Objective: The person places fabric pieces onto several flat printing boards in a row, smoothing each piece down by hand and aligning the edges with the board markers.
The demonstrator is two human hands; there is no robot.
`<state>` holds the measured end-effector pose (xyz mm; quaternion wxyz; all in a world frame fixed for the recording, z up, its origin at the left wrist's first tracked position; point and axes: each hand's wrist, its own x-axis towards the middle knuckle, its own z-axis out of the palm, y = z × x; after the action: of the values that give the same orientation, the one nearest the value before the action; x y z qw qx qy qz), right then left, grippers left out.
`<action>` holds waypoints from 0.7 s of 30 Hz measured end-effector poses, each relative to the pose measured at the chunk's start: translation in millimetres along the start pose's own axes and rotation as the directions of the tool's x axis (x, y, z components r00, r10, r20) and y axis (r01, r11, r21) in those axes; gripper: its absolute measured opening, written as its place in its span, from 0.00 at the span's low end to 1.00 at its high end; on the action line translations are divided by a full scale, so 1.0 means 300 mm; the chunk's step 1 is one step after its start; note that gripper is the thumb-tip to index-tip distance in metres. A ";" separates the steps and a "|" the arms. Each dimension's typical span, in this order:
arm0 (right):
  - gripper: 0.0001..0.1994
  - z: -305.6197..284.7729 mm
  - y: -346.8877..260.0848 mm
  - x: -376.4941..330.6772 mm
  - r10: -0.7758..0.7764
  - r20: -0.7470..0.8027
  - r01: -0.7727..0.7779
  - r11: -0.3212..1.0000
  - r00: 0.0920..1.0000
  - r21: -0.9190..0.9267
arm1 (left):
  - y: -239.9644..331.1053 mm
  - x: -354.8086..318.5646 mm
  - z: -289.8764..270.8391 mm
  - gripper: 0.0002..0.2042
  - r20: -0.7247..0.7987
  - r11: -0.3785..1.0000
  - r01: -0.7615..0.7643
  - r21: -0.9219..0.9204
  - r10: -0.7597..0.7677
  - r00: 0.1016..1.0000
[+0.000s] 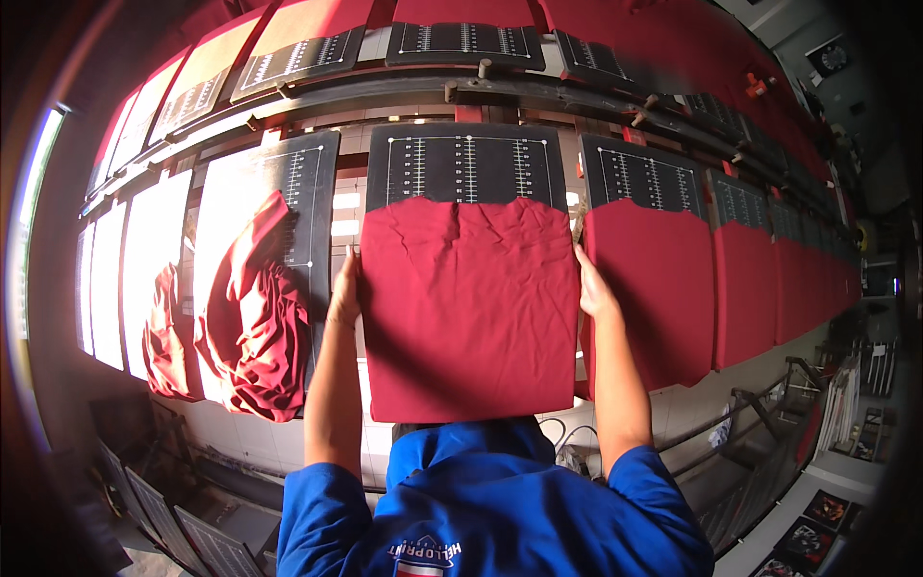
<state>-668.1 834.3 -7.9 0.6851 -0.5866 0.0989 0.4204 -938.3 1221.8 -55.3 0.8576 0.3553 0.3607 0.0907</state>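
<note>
- Left of the centre board (468, 168), a crumpled red shirt (252, 317) hangs loosely off its own board and may well slide to the floor.
- The left hand (344, 288) grips the left edge of the flat red shirt (469, 308) on the centre board; uneven pulling could skew it.
- The right hand (593, 288), apart from the left, holds the opposite edge; the wrinkles near the top could stay in.

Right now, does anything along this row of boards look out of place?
Yes. The bunched red garment on the board left of the left hand hangs crumpled off its edge, while the red garment between both hands lies flat.
</note>
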 end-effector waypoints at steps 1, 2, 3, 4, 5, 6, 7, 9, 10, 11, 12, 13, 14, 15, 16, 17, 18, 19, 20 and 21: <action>0.34 -0.006 -0.032 0.044 0.000 0.009 0.001 0.996 1.000 -0.090 | 0.064 0.054 -0.010 0.29 -0.077 0.999 0.014 0.042 -0.010 0.997; 0.31 -0.002 -0.056 0.086 0.006 0.026 -0.001 0.984 1.000 -0.179 | 0.113 0.103 -0.052 0.24 -0.031 0.998 -0.029 0.049 0.030 0.999; 0.28 0.001 -0.074 0.123 0.013 0.048 0.000 0.964 0.999 -0.268 | 0.143 0.132 -0.091 0.18 0.012 0.996 -0.075 0.055 0.074 0.997; 0.25 -0.091 -0.081 0.147 -0.050 -0.054 0.023 0.906 0.997 -0.423 | 0.173 0.135 0.059 0.12 0.064 0.993 -0.088 0.078 0.083 0.995; 0.22 -0.135 -0.083 0.171 -0.118 -0.111 0.034 0.820 0.987 -0.572 | 0.211 0.124 0.093 0.11 0.063 0.970 -0.123 0.211 0.112 0.992; 0.19 -0.041 -0.123 0.131 -0.135 -0.078 0.067 0.819 0.988 -0.570 | 0.239 0.088 0.072 0.10 0.031 0.928 -0.159 0.338 0.158 0.987; 0.18 -0.043 -0.133 0.130 -0.168 -0.111 0.068 0.795 0.980 -0.603 | 0.249 0.089 0.068 0.09 0.031 0.868 -0.187 0.460 0.195 0.980; 0.17 -0.047 -0.151 0.128 -0.237 -0.172 0.065 0.745 0.956 -0.664 | 0.270 0.094 0.047 0.09 0.028 0.785 -0.249 0.567 0.284 0.959; 0.14 -0.005 -0.186 0.098 -0.224 -0.133 0.108 0.810 0.965 -0.577 | 0.281 0.087 0.028 0.09 0.057 0.731 -0.296 0.614 0.333 0.941; 0.13 -0.016 -0.206 0.098 -0.221 -0.136 0.108 0.820 0.966 -0.562 | 0.286 0.088 0.042 0.10 0.101 0.673 -0.342 0.656 0.370 0.923; 0.13 -0.030 -0.227 0.102 -0.216 -0.138 0.108 0.830 0.966 -0.547 | 0.292 0.087 0.055 0.10 0.097 0.680 -0.326 0.656 0.353 0.931; 0.13 -0.034 -0.244 0.104 -0.211 -0.136 0.108 0.840 0.968 -0.532 | 0.295 0.090 0.054 0.10 0.091 0.645 -0.325 0.692 0.369 0.925; 0.11 0.003 -0.263 0.085 -0.288 -0.135 0.182 0.840 0.948 -0.512 | 0.297 0.094 0.054 0.10 0.085 0.608 -0.321 0.726 0.385 0.919; 0.11 -0.021 -0.246 0.116 -0.326 -0.131 0.210 0.820 0.936 -0.532 | 0.298 0.100 0.055 0.10 0.080 0.570 -0.316 0.759 0.400 0.913; 0.11 -0.032 -0.238 0.145 -0.364 -0.128 0.239 0.799 0.923 -0.552 | 0.293 0.114 0.052 0.10 0.073 0.570 -0.333 0.751 0.429 0.900; 0.11 -0.046 -0.229 0.166 -0.402 -0.123 0.266 0.776 0.907 -0.572 | 0.290 0.129 0.048 0.10 0.080 0.528 -0.340 0.778 0.454 0.887; 0.12 -0.069 -0.223 0.175 -0.425 -0.140 0.262 0.751 0.894 -0.606 | 0.286 0.144 0.045 0.10 0.089 0.484 -0.347 0.804 0.478 0.874; 0.12 -0.059 -0.228 0.177 -0.435 -0.145 0.248 0.722 0.888 -0.646 | 0.285 0.151 0.041 0.10 0.094 0.438 -0.347 0.829 0.503 0.859; 0.12 -0.047 -0.234 0.181 -0.446 -0.150 0.233 0.691 0.882 -0.684 | 0.289 0.158 0.036 0.10 0.096 0.382 -0.322 0.866 0.506 0.857; 0.11 -0.034 -0.238 0.185 -0.457 -0.154 0.217 0.659 0.876 -0.721 | 0.294 0.164 0.030 0.10 0.098 0.324 -0.295 0.899 0.507 0.856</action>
<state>-580.2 853.7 5.6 0.4609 -0.8648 -0.0645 0.1886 -887.6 1301.6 -18.7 0.4467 0.8180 0.3372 0.1326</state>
